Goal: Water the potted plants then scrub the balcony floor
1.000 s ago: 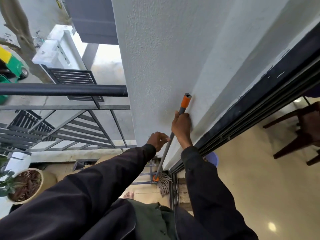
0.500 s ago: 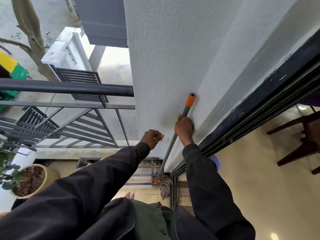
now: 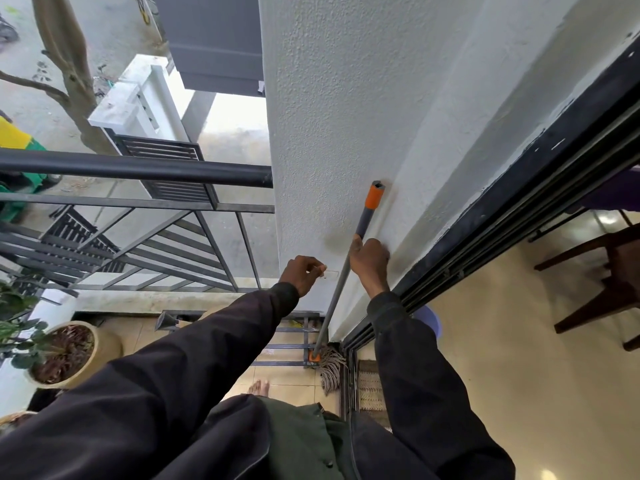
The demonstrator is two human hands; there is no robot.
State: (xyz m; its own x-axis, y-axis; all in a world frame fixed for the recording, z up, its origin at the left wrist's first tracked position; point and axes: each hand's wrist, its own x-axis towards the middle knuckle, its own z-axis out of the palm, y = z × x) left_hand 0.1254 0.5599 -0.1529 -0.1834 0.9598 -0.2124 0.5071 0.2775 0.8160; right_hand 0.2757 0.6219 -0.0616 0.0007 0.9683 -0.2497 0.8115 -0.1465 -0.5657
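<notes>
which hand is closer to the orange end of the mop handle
Right. The right hand grips the handle just below the orange end; the left hand sits lower left, off the handle.

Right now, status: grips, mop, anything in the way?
Right grip holds mop handle, leaning on wall. Left grip curled, off the handle. Mop head on floor by door track; bare foot close.

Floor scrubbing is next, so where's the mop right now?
Head view, right of centre: the mop stands against the white wall, its handle gripped by the right hand, its head on the floor by the door track.
</notes>
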